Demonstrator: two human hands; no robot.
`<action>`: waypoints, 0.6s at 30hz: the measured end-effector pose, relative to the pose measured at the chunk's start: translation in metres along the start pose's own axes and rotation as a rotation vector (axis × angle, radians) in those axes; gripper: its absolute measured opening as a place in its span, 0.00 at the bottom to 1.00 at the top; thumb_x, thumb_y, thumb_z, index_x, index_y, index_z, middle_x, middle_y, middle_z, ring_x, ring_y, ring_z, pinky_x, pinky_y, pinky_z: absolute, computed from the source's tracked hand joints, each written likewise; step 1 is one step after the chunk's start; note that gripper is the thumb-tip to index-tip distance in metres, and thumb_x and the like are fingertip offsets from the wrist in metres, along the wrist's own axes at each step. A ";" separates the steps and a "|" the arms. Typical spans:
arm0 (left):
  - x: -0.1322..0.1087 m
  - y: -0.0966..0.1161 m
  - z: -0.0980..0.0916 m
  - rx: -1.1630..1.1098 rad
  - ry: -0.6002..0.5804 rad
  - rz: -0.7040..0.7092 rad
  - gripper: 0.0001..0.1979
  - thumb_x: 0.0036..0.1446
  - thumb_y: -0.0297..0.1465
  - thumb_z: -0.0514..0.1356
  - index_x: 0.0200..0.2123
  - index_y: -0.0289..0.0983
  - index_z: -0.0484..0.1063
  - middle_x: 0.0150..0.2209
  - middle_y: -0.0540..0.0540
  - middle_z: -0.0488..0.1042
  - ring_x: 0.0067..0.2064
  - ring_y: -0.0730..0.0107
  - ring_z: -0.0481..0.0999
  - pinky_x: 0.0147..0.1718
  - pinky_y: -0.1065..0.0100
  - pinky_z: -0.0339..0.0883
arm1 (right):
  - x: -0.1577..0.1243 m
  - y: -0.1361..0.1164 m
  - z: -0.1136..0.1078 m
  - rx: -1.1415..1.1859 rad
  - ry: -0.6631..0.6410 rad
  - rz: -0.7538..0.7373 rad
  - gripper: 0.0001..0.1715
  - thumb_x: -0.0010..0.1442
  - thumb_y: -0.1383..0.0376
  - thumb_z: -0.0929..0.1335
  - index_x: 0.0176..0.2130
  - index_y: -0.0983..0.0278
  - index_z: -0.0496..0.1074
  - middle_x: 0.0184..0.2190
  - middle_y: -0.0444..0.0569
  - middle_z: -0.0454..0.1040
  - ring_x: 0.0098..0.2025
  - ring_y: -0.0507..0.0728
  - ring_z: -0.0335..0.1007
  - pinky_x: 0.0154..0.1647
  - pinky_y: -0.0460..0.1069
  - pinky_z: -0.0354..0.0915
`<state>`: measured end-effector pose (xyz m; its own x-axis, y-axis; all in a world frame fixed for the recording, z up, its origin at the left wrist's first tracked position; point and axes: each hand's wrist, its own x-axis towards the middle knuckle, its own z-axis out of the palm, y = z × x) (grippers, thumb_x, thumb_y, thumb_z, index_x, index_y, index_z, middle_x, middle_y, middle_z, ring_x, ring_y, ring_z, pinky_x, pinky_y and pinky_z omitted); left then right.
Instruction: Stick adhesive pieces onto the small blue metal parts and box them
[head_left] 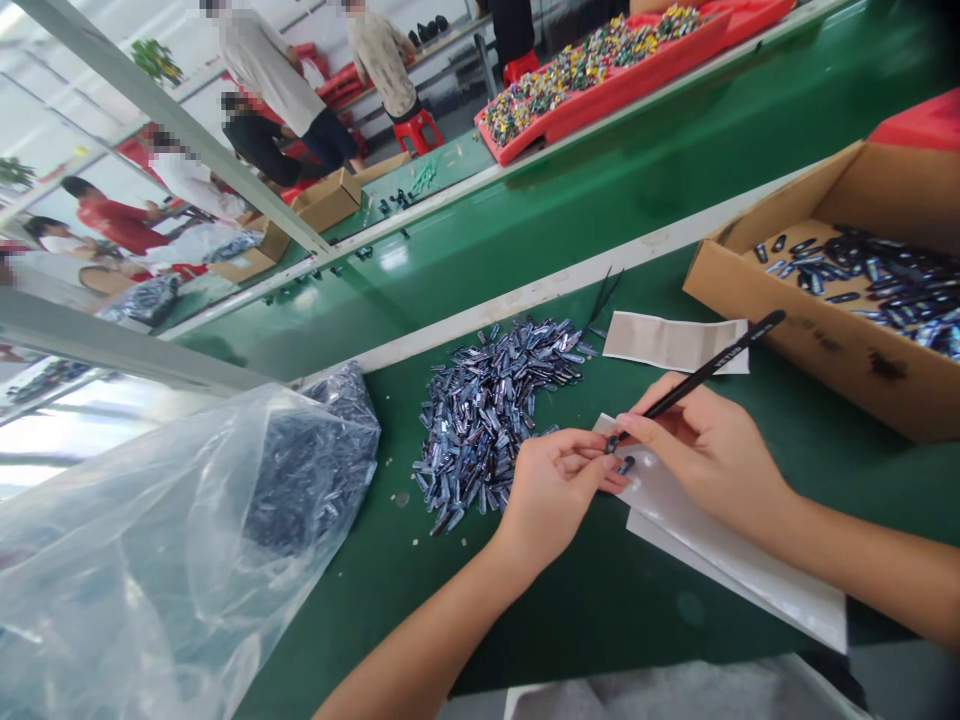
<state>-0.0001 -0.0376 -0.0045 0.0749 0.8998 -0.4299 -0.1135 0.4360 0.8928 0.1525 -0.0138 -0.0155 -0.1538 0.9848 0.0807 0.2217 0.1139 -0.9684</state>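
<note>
My right hand is closed around black tweezers, their back end pointing up and to the right. The tweezers' tips meet the fingertips of my left hand, which are pinched together on a small dark plastic piece. Another small dark piece shows just beside the left fingertips. Below both hands lies a whitish backing sheet with a glossy surface. Left of my left hand is a heap of shiny blue-black plastic pieces on the green table.
At the left a clear plastic bag holds many more dark pieces. A cardboard box with similar pieces stands at the right. A brownish strip lies behind my hands. Beyond the ledge, a red tray holds colourful small parts; several people work farther back.
</note>
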 end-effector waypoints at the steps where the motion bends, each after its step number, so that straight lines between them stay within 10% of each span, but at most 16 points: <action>1: 0.000 0.000 0.000 -0.007 -0.002 -0.004 0.08 0.45 0.26 0.67 0.29 0.30 0.72 0.23 0.47 0.75 0.26 0.69 0.78 0.31 0.68 0.75 | -0.001 0.000 0.000 -0.023 0.006 -0.019 0.08 0.59 0.60 0.67 0.30 0.60 0.67 0.25 0.44 0.74 0.26 0.55 0.73 0.25 0.49 0.68; 11: -0.007 0.014 -0.002 -0.091 -0.037 -0.025 0.12 0.47 0.30 0.67 0.32 0.28 0.74 0.27 0.43 0.78 0.27 0.67 0.79 0.33 0.66 0.76 | -0.014 0.008 0.002 -0.059 0.016 -0.534 0.13 0.57 0.74 0.67 0.38 0.56 0.70 0.35 0.46 0.78 0.42 0.59 0.75 0.41 0.55 0.72; 18: 0.000 0.017 -0.011 0.171 -0.057 0.088 0.07 0.48 0.30 0.64 0.30 0.31 0.74 0.24 0.45 0.77 0.26 0.68 0.78 0.30 0.67 0.76 | -0.008 0.002 0.000 0.194 0.074 -0.223 0.05 0.58 0.67 0.68 0.36 0.58 0.69 0.33 0.46 0.75 0.36 0.57 0.76 0.36 0.53 0.73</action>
<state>-0.0124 -0.0295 0.0092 0.1289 0.9298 -0.3448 0.0472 0.3416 0.9387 0.1544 -0.0217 -0.0183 -0.1056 0.9458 0.3069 0.0013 0.3088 -0.9511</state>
